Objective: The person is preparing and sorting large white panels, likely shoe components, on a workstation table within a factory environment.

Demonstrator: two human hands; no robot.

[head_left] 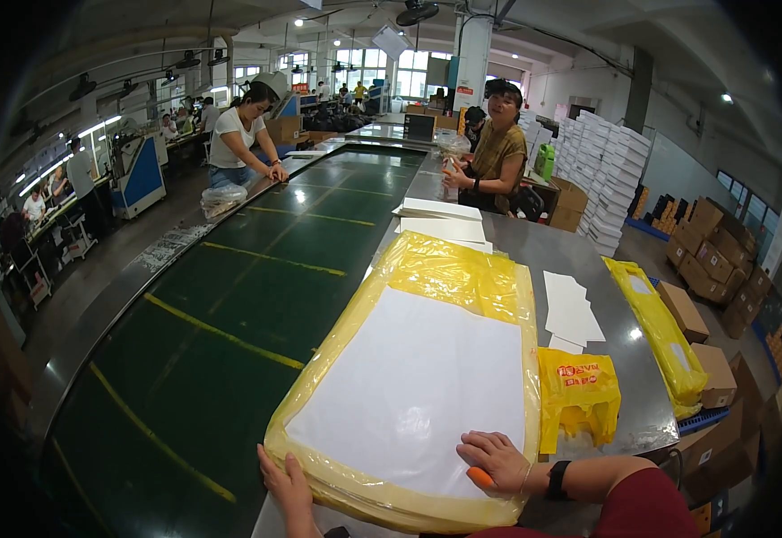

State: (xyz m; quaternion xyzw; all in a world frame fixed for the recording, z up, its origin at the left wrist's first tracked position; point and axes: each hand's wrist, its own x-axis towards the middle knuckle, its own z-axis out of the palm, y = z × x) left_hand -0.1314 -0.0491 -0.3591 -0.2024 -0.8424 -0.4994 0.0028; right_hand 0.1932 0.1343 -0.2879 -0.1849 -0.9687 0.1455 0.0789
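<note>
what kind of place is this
Most likely a factory packing line. A long green conveyor belt runs past workers, white boxes and brown cartons are stacked at the side, and the left hand and right hand rest on a yellow bag.

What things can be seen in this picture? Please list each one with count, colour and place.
plastic bags: one stack, yellow, on the steel table
white sheet: one, on the stack
small yellow bag: one, right of the stack
white papers: a few, table right
conveyor belt: one, green with yellow lines, left
white boxes: many, stacked far right
co-workers: two near the belt's far end
left hand: stack's near corner
right hand: on the stack, holding an orange tool
</note>
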